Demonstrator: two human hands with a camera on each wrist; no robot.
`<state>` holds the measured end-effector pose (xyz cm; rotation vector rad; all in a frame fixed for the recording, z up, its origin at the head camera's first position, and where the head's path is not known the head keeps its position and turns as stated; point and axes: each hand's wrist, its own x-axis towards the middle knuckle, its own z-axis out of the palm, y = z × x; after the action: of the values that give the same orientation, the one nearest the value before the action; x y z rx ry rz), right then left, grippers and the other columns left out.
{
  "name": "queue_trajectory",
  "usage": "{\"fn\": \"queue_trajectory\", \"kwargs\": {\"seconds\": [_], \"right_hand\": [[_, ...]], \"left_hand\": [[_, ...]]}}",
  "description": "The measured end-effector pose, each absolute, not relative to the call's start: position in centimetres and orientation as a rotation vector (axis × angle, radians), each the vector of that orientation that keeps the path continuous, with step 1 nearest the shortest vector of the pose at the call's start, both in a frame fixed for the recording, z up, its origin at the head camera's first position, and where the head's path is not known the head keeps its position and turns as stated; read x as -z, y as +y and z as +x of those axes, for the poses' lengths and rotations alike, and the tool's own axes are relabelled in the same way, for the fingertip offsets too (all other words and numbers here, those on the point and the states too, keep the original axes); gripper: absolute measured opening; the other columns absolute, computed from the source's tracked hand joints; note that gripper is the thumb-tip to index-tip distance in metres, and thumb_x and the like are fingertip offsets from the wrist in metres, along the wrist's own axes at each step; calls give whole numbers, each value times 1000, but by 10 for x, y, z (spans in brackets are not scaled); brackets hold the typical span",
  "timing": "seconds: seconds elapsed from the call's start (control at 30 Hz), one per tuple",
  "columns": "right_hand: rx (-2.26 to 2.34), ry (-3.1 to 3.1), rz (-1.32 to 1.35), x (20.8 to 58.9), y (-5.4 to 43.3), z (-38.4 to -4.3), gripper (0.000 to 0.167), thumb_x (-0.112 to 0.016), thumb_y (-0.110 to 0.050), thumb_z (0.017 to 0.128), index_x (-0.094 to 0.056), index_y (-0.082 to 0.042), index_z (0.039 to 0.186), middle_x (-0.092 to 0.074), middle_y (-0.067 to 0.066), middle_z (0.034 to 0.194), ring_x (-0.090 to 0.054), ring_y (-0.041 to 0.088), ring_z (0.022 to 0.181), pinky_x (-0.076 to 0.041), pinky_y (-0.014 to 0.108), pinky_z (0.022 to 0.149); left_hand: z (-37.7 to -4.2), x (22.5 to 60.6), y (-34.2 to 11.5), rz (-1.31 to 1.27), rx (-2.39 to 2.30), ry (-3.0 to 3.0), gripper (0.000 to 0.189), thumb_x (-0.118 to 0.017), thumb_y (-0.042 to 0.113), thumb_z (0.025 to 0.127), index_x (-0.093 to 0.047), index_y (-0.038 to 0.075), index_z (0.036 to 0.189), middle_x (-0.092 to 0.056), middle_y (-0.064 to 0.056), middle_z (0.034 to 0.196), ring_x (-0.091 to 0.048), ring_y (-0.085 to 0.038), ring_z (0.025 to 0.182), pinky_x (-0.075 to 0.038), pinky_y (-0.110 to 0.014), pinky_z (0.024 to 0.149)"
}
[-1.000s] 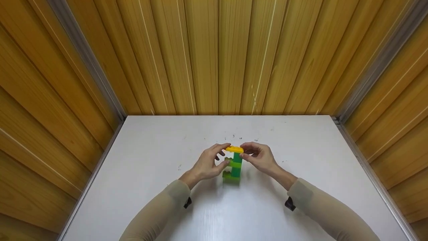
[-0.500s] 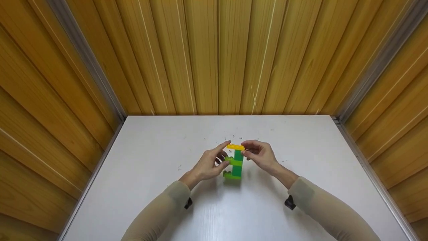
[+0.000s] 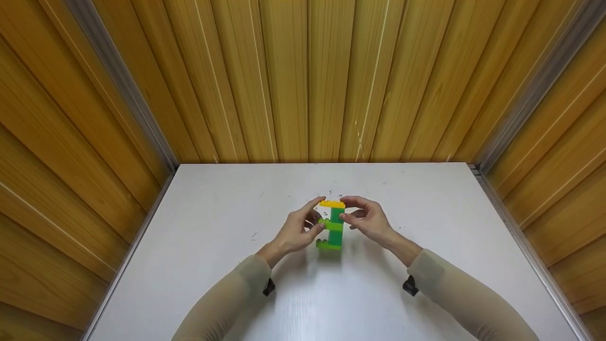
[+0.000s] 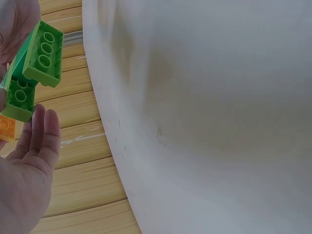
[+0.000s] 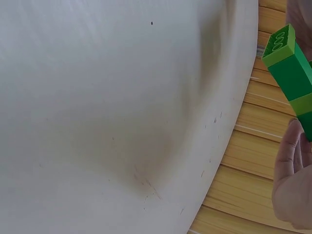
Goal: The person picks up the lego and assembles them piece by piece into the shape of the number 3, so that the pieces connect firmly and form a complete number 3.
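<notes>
Both hands hold a toy-brick structure above the table. In the head view its yellow brick is on top, over a dark green brick, a light green brick, another dark green brick and a light green bottom brick. The light green and yellow bricks jut leftward. My left hand has its thumb on the middle light green brick and its index finger by the yellow brick's left end. With thumb and fingers, my right hand pinches the upper right side. The left wrist view shows the bottom brick's hollow underside.
A white table lies below, with small dark marks on its surface. Wood-look panels rise behind and on both sides. Grey metal strips run along the corners. Black straps show at both sleeves.
The brick structure has risen slightly in the head view, with both hands still on it. My right fingers have shifted a little up with it.
</notes>
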<state>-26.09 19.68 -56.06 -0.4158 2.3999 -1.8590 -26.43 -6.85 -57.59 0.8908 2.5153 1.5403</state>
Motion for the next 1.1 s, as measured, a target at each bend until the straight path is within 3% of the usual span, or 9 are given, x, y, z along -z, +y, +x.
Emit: {"fn": "queue_trajectory", "kwargs": {"seconds": [0.23,0.5,0.7,0.87,1.1], "right_hand": [[1822,2329,-428,562,197,-261,76,-83,-14,103,-47,-7,169,-66,29,153,-82,14,104,-67,26,76],[1797,2231,-395,566,196,-258,91,-83,-9,101,-33,-10,177,-63,31,156,-82,11,105,-68,28,75],[1804,2250,-363,568,195,-260,91,-83,-6,100,-34,-11,177,-64,32,154,-82,11,104,-67,27,75],[1804,2266,-295,570,196,-263,87,-83,-9,100,-39,-13,175,-67,29,151,-82,13,103,-67,27,75],[1796,2243,-207,571,198,-270,84,-81,-11,102,-40,-15,175,-68,27,150,-81,14,102,-65,27,74]], "left_hand": [[-269,572,-68,819,-1525,2558,72,-69,19,109,-39,26,175,-77,-9,118,-70,-15,102,-63,-37,97],[-274,574,-68,712,-1579,2516,71,-68,21,111,-39,25,175,-75,-11,123,-70,-17,106,-63,-40,99],[-276,577,-69,711,-1609,2501,69,-68,26,112,-40,24,175,-76,-13,126,-73,-18,105,-64,-37,96],[-277,577,-67,700,-1617,2485,69,-70,27,112,-41,22,175,-78,-14,127,-75,-22,107,-65,-44,101],[-280,575,-64,584,-1606,2425,80,-79,24,106,-40,26,175,-76,-12,128,-76,-21,111,-65,-42,100]]}}
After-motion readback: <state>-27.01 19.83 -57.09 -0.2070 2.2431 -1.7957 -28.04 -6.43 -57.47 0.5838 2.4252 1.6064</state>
